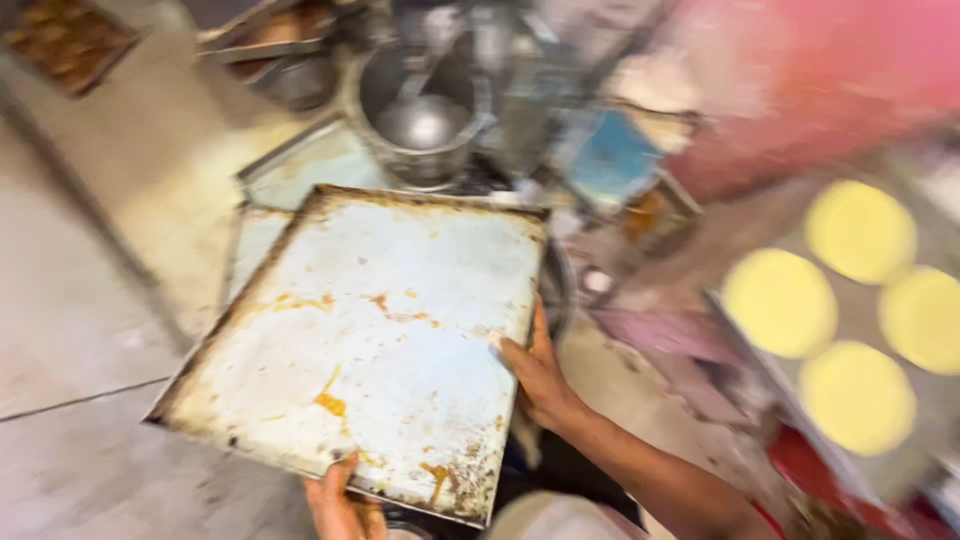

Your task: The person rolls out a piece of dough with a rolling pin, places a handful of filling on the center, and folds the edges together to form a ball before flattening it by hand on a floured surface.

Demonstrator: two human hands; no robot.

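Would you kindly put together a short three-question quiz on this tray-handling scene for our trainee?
1. True or false: both hands grip the big metal tray.
2. How many yellow discs lie at the right? A two, B four, C six.
3. What stands just beyond the tray?

Key: 1 true: the left hand holds the near edge, the right hand the right edge. 2 B. 3 A metal pot.

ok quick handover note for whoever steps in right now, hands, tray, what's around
Left hand grips the near edge of the stained metal baking tray; right hand holds its right edge. The tray is lifted, tilted and bare, above other flat trays on the floor. A metal bowl sits beyond it. Four yellow dough discs lie on a tray at right. The held tray is not yet set down.
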